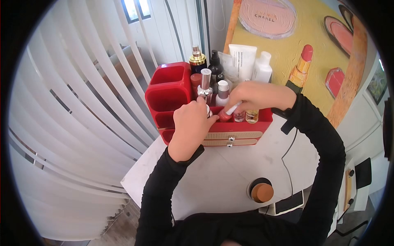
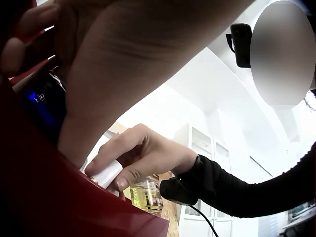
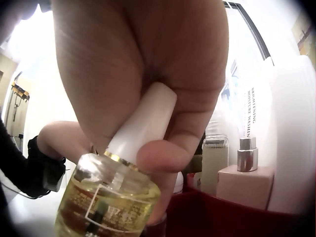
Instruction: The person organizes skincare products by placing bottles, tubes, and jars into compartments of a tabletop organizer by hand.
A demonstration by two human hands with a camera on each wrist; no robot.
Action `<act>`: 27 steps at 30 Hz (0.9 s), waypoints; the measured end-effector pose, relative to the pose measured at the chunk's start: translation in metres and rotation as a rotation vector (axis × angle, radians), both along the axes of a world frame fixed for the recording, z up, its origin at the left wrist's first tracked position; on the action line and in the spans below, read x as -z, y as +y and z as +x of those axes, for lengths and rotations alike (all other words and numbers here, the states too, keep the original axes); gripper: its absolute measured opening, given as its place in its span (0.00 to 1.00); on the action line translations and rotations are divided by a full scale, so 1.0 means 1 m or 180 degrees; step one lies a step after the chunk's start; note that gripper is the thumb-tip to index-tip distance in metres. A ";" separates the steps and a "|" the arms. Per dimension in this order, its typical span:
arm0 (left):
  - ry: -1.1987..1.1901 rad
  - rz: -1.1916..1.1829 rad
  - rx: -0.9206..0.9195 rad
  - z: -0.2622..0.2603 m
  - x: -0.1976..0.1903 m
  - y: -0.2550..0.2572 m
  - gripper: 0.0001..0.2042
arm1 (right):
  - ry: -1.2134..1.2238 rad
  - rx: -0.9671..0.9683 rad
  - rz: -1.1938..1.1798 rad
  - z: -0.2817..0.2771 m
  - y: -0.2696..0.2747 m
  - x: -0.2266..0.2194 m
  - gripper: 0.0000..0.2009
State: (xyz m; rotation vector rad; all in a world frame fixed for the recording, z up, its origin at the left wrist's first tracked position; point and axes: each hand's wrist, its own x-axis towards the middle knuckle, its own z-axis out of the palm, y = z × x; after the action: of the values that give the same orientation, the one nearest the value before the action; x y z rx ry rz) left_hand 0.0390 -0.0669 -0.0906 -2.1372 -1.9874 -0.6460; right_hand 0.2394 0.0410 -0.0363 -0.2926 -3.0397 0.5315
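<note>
My right hand (image 1: 256,96) reaches over the front compartment of the red organizer (image 1: 166,96). Its thumb and fingers pinch the slanted white cap (image 1: 234,108) of a pinkish-red nail polish bottle (image 1: 224,116). Beside that stand a small clear bottle (image 1: 239,117) and a yellow liquid bottle (image 1: 252,116), which looms close in the right wrist view. My left hand (image 1: 188,123) is at the same compartment, with thumb and fingers around a small white-topped bottle (image 1: 208,111), mostly hidden by the hand. A dark blue bottle (image 2: 44,101) shows beneath that hand in the left wrist view.
Behind the hands are a silver-capped bottle (image 1: 205,84), a white pump bottle (image 1: 223,92) and a white tube (image 1: 243,61). A brown-lidded jar (image 1: 262,192) stands on the white table (image 1: 221,172). Vertical blinds (image 1: 74,123) hang left; a painting (image 1: 283,49) leans behind.
</note>
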 end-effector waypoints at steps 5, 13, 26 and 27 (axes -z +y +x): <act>-0.0138 0.0176 0.0036 0.000 0.001 -0.004 0.20 | 0.0110 0.0013 0.0189 -0.005 -0.010 -0.004 0.18; -0.0742 0.0506 0.0222 -0.001 0.011 -0.004 0.23 | 0.0270 0.0577 -0.0079 0.003 -0.019 -0.007 0.24; -0.1394 0.0647 0.0356 -0.007 0.018 -0.012 0.29 | 0.0070 0.0921 -0.0495 0.019 -0.025 -0.008 0.24; -0.1487 0.0690 0.0437 -0.008 0.018 -0.013 0.30 | 0.0059 0.0987 -0.0569 0.018 -0.026 -0.009 0.24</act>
State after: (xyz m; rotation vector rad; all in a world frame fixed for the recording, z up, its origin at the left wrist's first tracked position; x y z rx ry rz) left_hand 0.0308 -0.0801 -0.1082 -2.1444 -1.8610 -1.4256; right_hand 0.2577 0.0146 -0.0272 -0.7453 -2.8505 0.7731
